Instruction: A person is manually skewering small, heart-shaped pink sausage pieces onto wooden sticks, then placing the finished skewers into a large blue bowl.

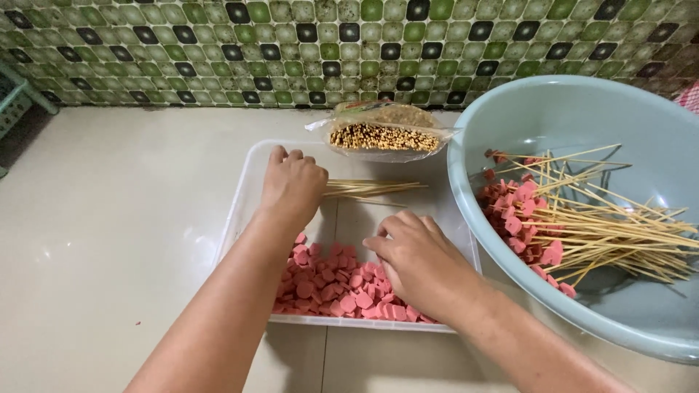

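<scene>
My left hand (293, 183) is closed around a bundle of thin bamboo skewers (378, 189) that stick out to the right over a clear plastic tray (244, 196). My right hand (415, 258) reaches into the near part of the tray, fingers curled down onto a heap of small pink sausage slices (328, 284). Whether it has a slice pinched is hidden by the fingers. To the right, a large pale blue basin (582, 109) holds several skewers threaded with pink slices (582, 222).
A clear bag of bamboo skewers (382, 135) lies at the tray's far edge, ends toward me. A wall of green and black tiles (291, 44) runs along the back. The tray and basin sit on a pale beige floor (109, 218). A teal rack edge (14, 94) shows at far left.
</scene>
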